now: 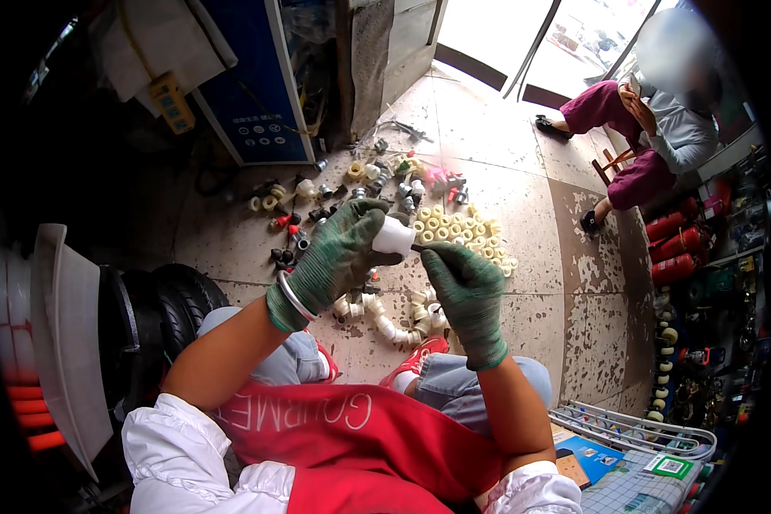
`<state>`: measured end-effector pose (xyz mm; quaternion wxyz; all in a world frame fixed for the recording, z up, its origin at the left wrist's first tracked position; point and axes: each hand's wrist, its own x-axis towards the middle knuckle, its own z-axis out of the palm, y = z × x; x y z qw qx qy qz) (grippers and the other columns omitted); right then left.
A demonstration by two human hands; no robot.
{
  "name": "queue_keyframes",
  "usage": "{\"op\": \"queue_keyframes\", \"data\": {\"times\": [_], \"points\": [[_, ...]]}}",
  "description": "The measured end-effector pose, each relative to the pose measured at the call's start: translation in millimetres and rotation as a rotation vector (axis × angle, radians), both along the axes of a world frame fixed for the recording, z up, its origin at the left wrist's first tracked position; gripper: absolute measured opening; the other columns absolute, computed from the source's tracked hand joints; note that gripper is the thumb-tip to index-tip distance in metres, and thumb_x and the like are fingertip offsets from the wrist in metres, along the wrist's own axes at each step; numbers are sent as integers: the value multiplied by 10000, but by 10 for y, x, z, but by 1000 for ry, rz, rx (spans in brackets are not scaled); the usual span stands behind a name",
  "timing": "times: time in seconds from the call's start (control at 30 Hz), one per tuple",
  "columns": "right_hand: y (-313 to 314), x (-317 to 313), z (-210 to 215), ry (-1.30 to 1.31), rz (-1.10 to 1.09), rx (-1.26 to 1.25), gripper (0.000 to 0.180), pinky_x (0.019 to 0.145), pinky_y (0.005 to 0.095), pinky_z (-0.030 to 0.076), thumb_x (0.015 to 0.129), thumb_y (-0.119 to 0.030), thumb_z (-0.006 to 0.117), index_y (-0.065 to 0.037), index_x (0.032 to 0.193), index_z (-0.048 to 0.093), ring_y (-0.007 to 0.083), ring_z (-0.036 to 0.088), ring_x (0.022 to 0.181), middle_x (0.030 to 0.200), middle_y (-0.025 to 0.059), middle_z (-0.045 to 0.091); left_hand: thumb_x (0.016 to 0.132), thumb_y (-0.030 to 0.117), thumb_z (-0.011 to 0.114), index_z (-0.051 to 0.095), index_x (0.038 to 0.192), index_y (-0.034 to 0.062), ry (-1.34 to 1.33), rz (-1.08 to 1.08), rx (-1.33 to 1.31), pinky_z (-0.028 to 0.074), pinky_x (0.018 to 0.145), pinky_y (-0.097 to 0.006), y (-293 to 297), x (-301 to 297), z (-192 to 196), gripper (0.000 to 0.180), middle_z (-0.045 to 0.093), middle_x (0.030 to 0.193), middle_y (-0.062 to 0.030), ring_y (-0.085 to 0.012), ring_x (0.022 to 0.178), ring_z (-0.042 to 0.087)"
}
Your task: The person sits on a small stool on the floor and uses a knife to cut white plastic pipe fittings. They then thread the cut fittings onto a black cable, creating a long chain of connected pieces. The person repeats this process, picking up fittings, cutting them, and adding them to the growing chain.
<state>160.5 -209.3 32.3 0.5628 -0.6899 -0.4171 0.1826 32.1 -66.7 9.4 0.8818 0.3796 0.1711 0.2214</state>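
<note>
Can't see left end of white fitting point(392, 236), covered by green-gloved left hand point(338, 248). Can't see far end of thin dark piece point(417, 248) either, lost inside green-gloved right hand point(467, 291). Can't tell if pushed into fitting's right end or only touching it. Too dark to sort out far left, beyond black tires point(184, 304). Too blurred to name every small part in mixed pile on floor point(522, 330).

For containers: can see wire rack point(642, 433) at lower right, with blue booklet point(598, 461) just beside it; can't tell if in or on it. Can pick out red cylinders point(675, 269) along right wall, among dim small goods. Can't make out contents behind blue panel point(248, 103).

Holding fitting up above floor, between both hands, in front of red apron point(360, 437). Gripping it with left, fingers wrapped narrow around body, wrist bent inward, forearm angled up from lower left. Pinching dark piece with right, thumb and fingers close together, forearm rising from lower right. Showing below hands: cream rings point(431, 224) grouped near pile, plus white elbows point(387, 328) near shoes.
</note>
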Motion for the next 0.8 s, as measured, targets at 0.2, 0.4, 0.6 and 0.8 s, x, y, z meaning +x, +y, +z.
{"op": "queue_keyframes", "data": {"times": [0.2,0.4,0.6,0.8], "points": [[46,84,-133,624,8,-91,184,495,176,368,861,-146,653,3,967,672,23,473,573,684,-34,591,867,127,616,365,1349,25,19,-18,447,421,987,-325,-126,-24,208,553,469,1303,-104,-182,1167,481],[30,82,-136,806,72,-96,195,424,163,273,869,-182,644,-22,979,664,2,380,484,634,-74,506,882,19,574,520,1249,-13,185,34,505,485,903,-280,-105,-35,170,373,581,1181,-97,-144,1046,568],[5,312,-96,683,251,-148,282,516,165,368,839,-151,657,-23,1079,583,29,480,640,754,-26,557,810,-25,642,650,1040,-9,147,-4,466,527,835,-264,-70,-74,190,231,565,1214,-84,-148,985,602],[2,355,-55,355,629,0,824,992,333,344,735,-65,697,-66,1425,247,182,508,1094,1264,103,488,739,-30,691,670,945,0,170,-147,502,511,855,-271,-50,-79,218,209,523,1254,-93,-159,1055,566]]}}
